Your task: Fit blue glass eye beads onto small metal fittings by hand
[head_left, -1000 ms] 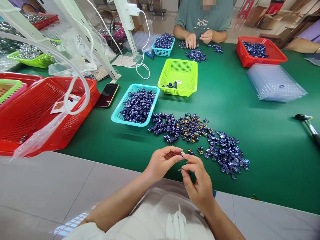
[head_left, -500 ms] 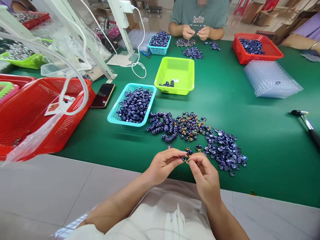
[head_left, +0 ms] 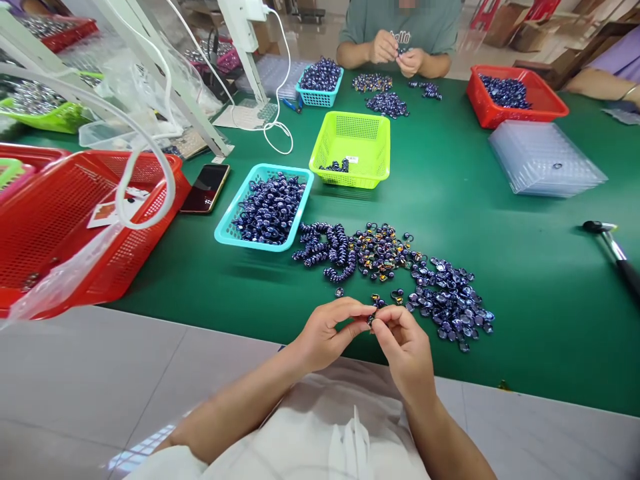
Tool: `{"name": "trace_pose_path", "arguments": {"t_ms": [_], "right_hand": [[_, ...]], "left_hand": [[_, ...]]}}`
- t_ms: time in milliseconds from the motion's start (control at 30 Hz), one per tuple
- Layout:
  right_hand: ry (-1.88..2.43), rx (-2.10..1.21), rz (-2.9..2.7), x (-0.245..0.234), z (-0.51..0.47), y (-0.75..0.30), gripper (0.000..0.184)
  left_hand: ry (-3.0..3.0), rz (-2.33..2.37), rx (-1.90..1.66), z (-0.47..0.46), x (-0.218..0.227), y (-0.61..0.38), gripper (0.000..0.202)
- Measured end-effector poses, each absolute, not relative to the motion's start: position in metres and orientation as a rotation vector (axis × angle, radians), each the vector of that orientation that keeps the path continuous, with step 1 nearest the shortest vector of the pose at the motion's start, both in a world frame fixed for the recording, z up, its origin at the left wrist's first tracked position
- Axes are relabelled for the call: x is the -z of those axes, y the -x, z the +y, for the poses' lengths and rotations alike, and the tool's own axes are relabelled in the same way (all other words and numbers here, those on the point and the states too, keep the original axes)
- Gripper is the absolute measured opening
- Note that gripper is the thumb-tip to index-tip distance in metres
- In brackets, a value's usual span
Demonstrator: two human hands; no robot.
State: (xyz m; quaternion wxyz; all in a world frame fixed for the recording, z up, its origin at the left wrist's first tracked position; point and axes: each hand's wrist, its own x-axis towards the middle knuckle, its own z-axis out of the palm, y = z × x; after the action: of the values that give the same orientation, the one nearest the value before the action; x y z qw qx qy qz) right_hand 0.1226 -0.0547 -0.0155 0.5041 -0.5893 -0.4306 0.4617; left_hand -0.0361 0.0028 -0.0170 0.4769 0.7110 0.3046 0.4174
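Close to the table's front edge, my left hand (head_left: 325,333) pinches a small shiny dark ring-like piece (head_left: 371,320) between thumb and fingertips. My right hand (head_left: 409,350) is closed on the same piece from the other side, its fingertips meeting the left ones. Fingers hide most of the piece. Just beyond lie a pile of dark rings with gold-coloured parts (head_left: 381,252) and a few loose ones. A heap of flat blue-violet caps (head_left: 453,300) spreads to the right. Rows of stacked dark rings (head_left: 325,250) lie to the left.
A blue basket (head_left: 225,230) full of dark pieces stands at left, a lime-green basket (head_left: 373,143) behind it. Red baskets (head_left: 155,220), a phone (head_left: 205,190), clear trays (head_left: 547,160) and a hammer (head_left: 613,247) lie around. Across the table a person (head_left: 400,40) handles similar pieces.
My fingertips have come closer together around the small piece, with the right hand shifted slightly left. Across the table, the person's hands have risen and moved nearer each other.
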Motion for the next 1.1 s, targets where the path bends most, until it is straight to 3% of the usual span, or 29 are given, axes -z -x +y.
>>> {"name": "trace_pose_path", "arguments": {"t_ms": [433,700,967,1100], "right_hand": [[1.414,-1.350,-1.014,0.021,-0.048,-0.128,0.023],[1.296,-1.427,-1.056,0.022,-0.045,-0.130,0.022],[1.416,-0.907,-1.455,0.025,-0.059,-0.141,0.021],[1.316,-0.640,-1.648,0.022,-0.059,-0.138,0.029]], "left_hand": [[-1.700,0.806,-1.028,-0.004,0.020,0.035,0.028],[-1.082,1.017,-0.791,-0.001,0.009,0.033,0.021],[-0.957,1.066,-0.794,0.003,0.009,0.030,0.018],[-0.993,1.067,-0.788,0.003,0.010,0.028,0.013]]}}
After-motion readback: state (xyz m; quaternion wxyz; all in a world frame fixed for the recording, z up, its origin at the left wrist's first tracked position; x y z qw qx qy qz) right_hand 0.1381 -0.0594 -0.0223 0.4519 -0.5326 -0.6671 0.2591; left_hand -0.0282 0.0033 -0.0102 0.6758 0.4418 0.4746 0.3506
